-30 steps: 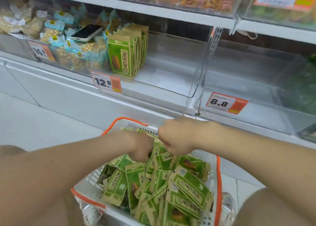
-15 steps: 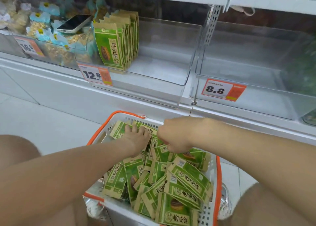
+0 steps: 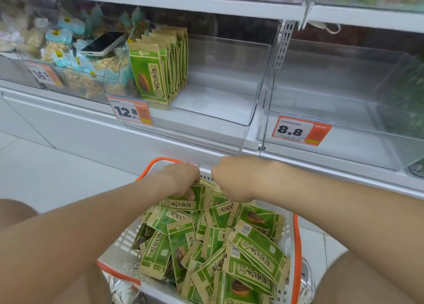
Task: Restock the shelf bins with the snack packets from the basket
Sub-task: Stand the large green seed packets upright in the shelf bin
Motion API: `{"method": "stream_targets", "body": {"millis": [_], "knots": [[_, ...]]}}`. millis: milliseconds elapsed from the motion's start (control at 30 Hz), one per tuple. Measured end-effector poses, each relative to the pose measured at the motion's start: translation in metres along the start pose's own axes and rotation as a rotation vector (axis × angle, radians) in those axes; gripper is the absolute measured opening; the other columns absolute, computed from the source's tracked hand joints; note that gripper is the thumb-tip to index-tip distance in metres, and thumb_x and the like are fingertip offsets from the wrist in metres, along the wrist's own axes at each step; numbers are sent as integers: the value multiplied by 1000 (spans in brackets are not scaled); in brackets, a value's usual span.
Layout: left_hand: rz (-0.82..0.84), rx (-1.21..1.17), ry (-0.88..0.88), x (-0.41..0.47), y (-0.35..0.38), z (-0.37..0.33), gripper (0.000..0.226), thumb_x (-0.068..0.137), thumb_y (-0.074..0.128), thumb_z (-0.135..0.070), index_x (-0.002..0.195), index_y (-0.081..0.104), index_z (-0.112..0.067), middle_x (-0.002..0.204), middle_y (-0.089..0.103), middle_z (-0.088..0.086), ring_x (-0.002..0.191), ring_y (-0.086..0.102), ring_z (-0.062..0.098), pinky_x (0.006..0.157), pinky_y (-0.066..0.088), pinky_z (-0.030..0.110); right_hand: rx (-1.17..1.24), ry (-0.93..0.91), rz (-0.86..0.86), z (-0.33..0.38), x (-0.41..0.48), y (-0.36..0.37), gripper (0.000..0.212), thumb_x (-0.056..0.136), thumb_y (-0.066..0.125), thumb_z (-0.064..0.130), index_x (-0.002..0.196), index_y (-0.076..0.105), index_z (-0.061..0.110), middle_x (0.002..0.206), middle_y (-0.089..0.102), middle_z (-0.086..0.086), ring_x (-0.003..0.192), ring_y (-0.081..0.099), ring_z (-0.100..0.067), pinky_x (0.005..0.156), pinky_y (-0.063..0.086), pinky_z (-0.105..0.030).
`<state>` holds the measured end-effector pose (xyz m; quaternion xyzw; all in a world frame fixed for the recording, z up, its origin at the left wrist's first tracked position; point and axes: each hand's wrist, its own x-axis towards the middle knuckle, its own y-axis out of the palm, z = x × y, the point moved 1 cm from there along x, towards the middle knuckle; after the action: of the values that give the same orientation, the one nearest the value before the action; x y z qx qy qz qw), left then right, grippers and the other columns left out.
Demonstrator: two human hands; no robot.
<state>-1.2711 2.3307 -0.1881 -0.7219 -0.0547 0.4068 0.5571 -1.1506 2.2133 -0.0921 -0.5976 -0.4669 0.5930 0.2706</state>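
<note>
A white basket (image 3: 119, 249) with an orange rim sits low in front of the shelf, between the person's knees, and is heaped with loose packets (image 3: 254, 246), green and tan, lying flat and criss-crossed at all angles. Both hands are at the far end of the basket, close together but apart. The left hand (image 3: 181, 179) reaches down with its fingers curled over the upper edge of one top packet (image 3: 181, 204), gripping it where it lies on the heap. The right hand (image 3: 231, 180) hangs beside it in a loose fist, knuckles up, just over the heap; its fingertips are tucked out of sight beneath the palm, so I cannot tell whether it grips a packet or nothing. Above the basket, on the lowest shelf, the clear middle bin (image 3: 252, 83) bears a 12.8 price tag (image 3: 130, 112) on its front left corner. A row of standing packets (image 3: 149, 74) of the same kind stands upright, face forward, against the bin's left wall; the rest of its floor is bare. To its right stands another clear bin (image 3: 344, 140) with an 8.8 price tag (image 3: 300, 131). To the left, a bin (image 3: 75, 76) of pale snack bags carries a phone (image 3: 103, 43) lying on top of the bags, screen up, near the standing packets.
</note>
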Motion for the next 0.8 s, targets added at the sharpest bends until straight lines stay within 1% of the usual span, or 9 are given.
{"method": "stream_targets", "body": {"millis": [67,167,267,400,467,533,633,700,800], "knots": [[-28,-113,43,-15,-21,1,35,83,86,-40,111,78,-20,99,74,2,92,66,23,74,47,31,54,40,-50,-4,0,-7,33,100,59,14,71,43,17,72,45,-2,58,47,-16,45,33,-29],[-63,-378,76,-43,-46,1,31,78,91,-40,95,82,-16,82,77,6,77,68,20,67,50,32,212,126,-97,-8,-3,-18,34,101,58,25,73,41,18,75,45,-3,72,57,-27,48,33,-29],[-55,-686,87,-74,-67,1,31,78,93,-30,84,74,-7,79,76,14,63,62,18,55,46,27,343,239,-111,-9,-12,-32,37,102,54,38,79,46,11,78,47,-8,67,63,-30,48,42,-27],[-158,-897,91,-102,-93,5,29,85,87,-16,94,62,-4,91,74,20,73,72,23,52,52,27,531,321,-228,-10,-28,-53,40,102,48,39,77,53,8,69,63,-14,53,71,-29,47,53,-27],[-231,-1051,106,-109,-103,9,32,88,82,-11,106,58,1,102,76,22,88,76,36,62,58,34,571,330,-381,-14,-28,-57,38,98,49,36,72,56,9,65,63,-12,58,69,-30,50,51,-29],[-315,-1178,104,-112,-110,12,32,91,79,-10,114,58,-1,108,76,20,97,75,39,75,54,41,734,321,-483,-15,-25,-58,37,95,50,35,76,64,6,68,70,-14,65,71,-30,59,59,-38],[-437,-1299,106,-113,-117,17,17,99,70,-16,115,66,-10,106,79,14,95,75,29,81,53,39,1341,274,-489,-11,-20,-59,26,102,58,30,116,58,8,80,78,-15,70,78,-28,70,66,-46],[-530,-1412,129,-112,-119,19,18,105,61,-18,119,70,-9,109,79,13,102,76,32,90,58,44,1604,224,-473,-7,-21,-63,43,102,63,32,135,48,9,88,78,-17,74,78,-31,70,66,-45],[-648,-1530,143,-109,-121,18,24,109,55,-17,125,68,-5,113,78,15,108,74,35,95,59,48,1657,193,-531,-7,-17,-66,38,102,66,34,122,65,2,91,79,-14,76,78,-33,74,66,-46]]}}
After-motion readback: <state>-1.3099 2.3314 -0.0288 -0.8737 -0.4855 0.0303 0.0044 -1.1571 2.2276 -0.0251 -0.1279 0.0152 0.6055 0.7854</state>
